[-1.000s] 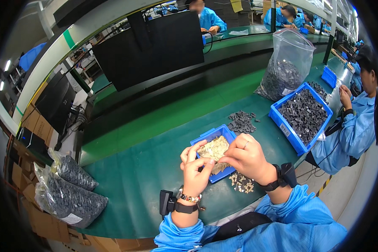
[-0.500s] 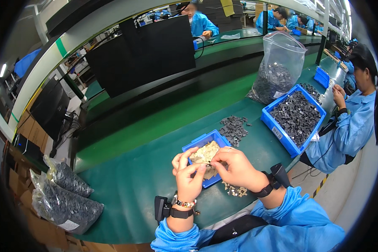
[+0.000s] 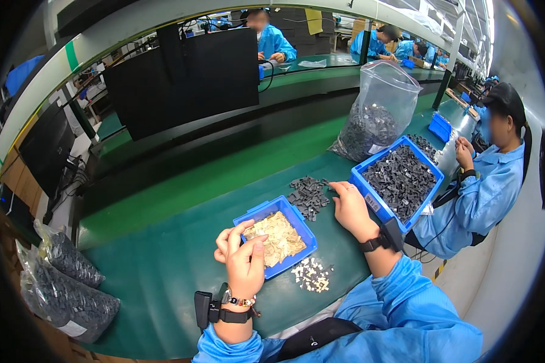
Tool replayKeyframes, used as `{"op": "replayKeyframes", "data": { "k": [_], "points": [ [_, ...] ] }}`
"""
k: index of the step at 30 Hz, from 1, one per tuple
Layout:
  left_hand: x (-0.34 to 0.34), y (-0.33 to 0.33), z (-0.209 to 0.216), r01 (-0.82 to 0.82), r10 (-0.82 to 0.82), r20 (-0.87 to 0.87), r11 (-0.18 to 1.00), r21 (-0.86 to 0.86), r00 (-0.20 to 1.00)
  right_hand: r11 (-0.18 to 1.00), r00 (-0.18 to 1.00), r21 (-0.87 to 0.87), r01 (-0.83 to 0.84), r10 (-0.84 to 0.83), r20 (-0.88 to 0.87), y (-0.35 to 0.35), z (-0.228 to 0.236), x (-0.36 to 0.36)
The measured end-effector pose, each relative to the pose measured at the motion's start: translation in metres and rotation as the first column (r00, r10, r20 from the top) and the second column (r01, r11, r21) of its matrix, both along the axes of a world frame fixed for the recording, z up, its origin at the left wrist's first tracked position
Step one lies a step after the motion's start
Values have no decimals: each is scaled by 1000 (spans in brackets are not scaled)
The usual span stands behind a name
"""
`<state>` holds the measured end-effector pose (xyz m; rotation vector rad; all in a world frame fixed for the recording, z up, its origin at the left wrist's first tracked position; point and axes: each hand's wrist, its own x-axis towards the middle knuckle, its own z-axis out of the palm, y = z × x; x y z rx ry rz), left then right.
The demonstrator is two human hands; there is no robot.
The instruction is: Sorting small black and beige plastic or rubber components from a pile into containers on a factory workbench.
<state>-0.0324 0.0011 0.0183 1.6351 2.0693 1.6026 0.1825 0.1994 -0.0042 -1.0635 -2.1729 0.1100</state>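
Observation:
Over a small blue bin (image 3: 309, 239) of thin beige pieces (image 3: 278, 236) hovers my left hand (image 3: 243, 260). Its fingers are curled, with thumb and index finger close together; whatever they hold is too small to make out. My right hand (image 3: 352, 209) is stretched out to the right edge of a loose pile of small dark grey plastic pieces (image 3: 309, 196). Its fingertips come together at a dark piece there. On the bench just in front of the bin lies a scatter of small cream and dark bits (image 3: 312, 275).
A larger blue bin (image 3: 369, 196) full of dark pieces stands right of my right hand, with a clear bag (image 3: 375, 124) of them behind. Two filled bags (image 3: 72, 302) sit at the left. A black panel (image 3: 184, 81) hangs beyond the belt. A co-worker (image 3: 490, 181) sits at the right.
My hands have come apart. The right one has moved away from the bin to the dark pile; the left stays over the bin. The view has shifted, so everything sits farther left.

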Motion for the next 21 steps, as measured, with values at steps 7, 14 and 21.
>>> {"op": "replayKeyframes", "data": {
  "k": [7,14,21],
  "points": [
    [1,-2,3,27,-28,-37,999,-24,999,985,990,-169,-16,-9,-142,6,-5,2],
    [7,-8,16,134,-86,-241,972,194,967,509,415,-369,-778,-26,-910,-103,54,-42],
    [0,-5,6,236,-138,-278,902,360,951,246,346,-374,-894,-153,-926,-135,57,-74]
  ]
}}
